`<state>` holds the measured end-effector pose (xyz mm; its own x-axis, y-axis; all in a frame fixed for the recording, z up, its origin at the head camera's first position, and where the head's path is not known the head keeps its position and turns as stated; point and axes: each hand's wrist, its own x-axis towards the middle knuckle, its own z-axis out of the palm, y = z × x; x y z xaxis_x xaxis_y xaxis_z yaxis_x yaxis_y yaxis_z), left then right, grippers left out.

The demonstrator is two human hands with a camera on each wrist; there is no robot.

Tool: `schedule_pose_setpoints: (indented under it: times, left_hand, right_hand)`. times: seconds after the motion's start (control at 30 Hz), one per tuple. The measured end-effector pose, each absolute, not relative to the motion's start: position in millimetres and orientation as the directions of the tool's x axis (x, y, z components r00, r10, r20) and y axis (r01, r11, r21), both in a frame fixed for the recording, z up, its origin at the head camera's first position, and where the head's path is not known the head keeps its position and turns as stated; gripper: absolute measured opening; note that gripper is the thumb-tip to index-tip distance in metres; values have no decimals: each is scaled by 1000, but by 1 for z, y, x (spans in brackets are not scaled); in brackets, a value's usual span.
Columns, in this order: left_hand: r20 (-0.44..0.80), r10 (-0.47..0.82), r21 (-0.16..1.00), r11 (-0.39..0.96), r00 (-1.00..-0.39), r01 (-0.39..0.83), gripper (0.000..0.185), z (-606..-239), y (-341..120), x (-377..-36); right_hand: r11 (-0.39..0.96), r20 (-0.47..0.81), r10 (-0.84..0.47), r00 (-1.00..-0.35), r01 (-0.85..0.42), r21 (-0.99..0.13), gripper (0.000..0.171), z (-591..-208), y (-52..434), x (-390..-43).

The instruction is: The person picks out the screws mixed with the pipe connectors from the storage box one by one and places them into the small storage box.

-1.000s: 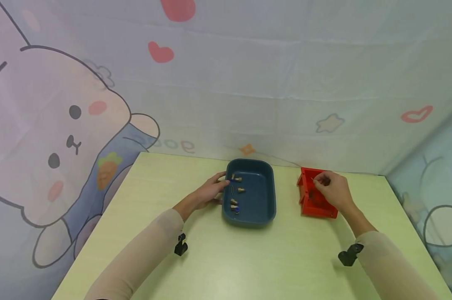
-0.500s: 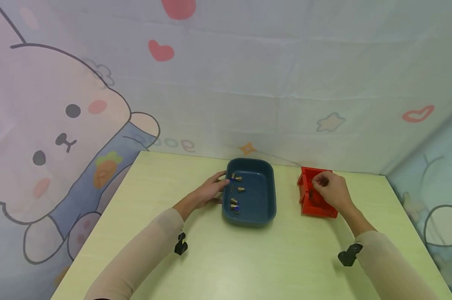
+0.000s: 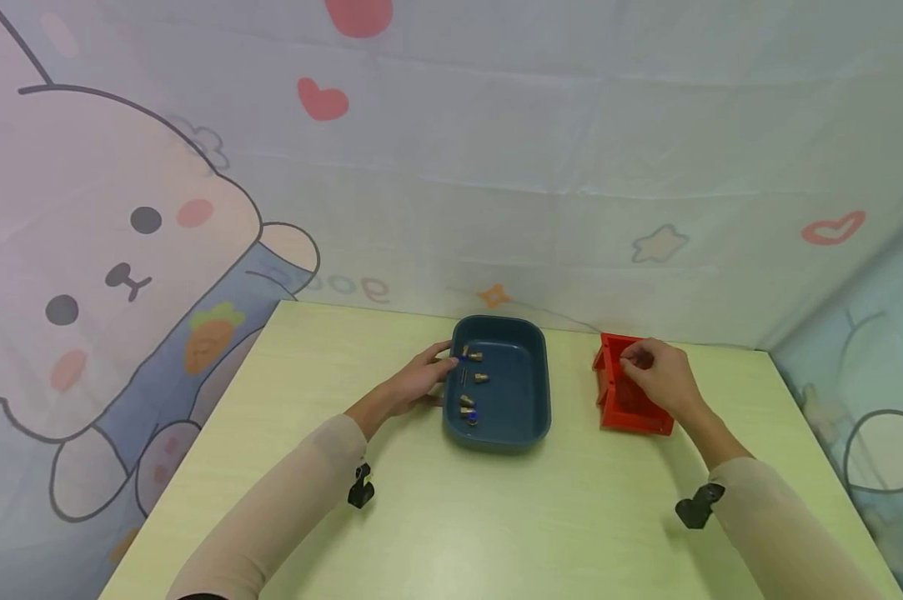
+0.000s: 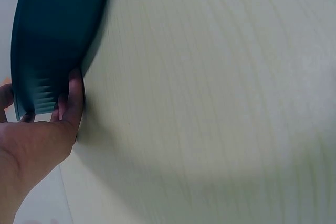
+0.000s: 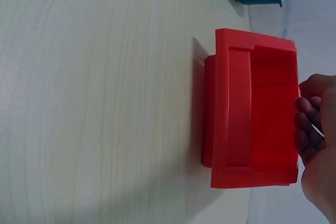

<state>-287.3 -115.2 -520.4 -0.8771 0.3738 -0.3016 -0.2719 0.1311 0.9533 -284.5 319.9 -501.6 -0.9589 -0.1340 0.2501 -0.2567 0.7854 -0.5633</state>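
The small red moulded-plastic bin [image 3: 631, 387] is judged to be light and stiff — a thin-walled, glossy shell that would slide readily on the smooth surface and tip if pushed high on one wall. It would best be taken by its rim, with fingers over one wall and the thumb against it, or by two opposite walls. It is seen standing on the pale green wood-grain table [image 3: 496, 517], to the right of the dark teal oval plastic tray [image 3: 529, 400] and well apart from it. From the right wrist view the bin [image 5: 252, 114] is shown as a rectangular box with a stepped lip along one side; its inside, as far as it can be seen, holds nothing.

The right hand [image 3: 657, 379] is held over the bin, its fingers [image 5: 310, 124] curled at the rim; whether a small thing is pinched between them cannot be told. The left hand [image 3: 413, 385] is laid against the tray's left wall, fingers [image 4: 73, 95] pressed straight along the outside — the grip relaxed rather than closed. Several small brass-coloured fittings [image 3: 472, 383] are scattered in the tray's left half, one with a blue part. A cartoon rabbit backdrop [image 3: 121, 275] is hung behind the table.
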Motion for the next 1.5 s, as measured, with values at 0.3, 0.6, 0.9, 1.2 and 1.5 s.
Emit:
schedule_pose_setpoints:
  times: [0.3,0.6,0.9,1.2,1.5]
  left_hand:
    - [-298,376,955,134,-878,-266,59,-521,-113,-287]
    - [-295,373,955,132,-880,-264,59,-520,-115,-285]
    - [-288,373,957,134,-882,-256,60,-520,-117,-285]
    - [-291,372,957,128,-882,-262,61,-521,-115,-284]
    - [-290,366,957,132,-884,-259,61,-520,-113,-285]
  right_hand:
    - [743,294,-170,-941,-318,-588,7,-493,303,-284]
    - [686,325,-218,-920,-381,-620,5,-482,277,-287]
    - [654,315,-225,-922,-383,-653,6,-482,257,-291]
    - [622,327,-246,-912,-407,-669,9,-483,242,-291]
    - [601,332,-259,-907,-421,-680,8,-482,226,-292]
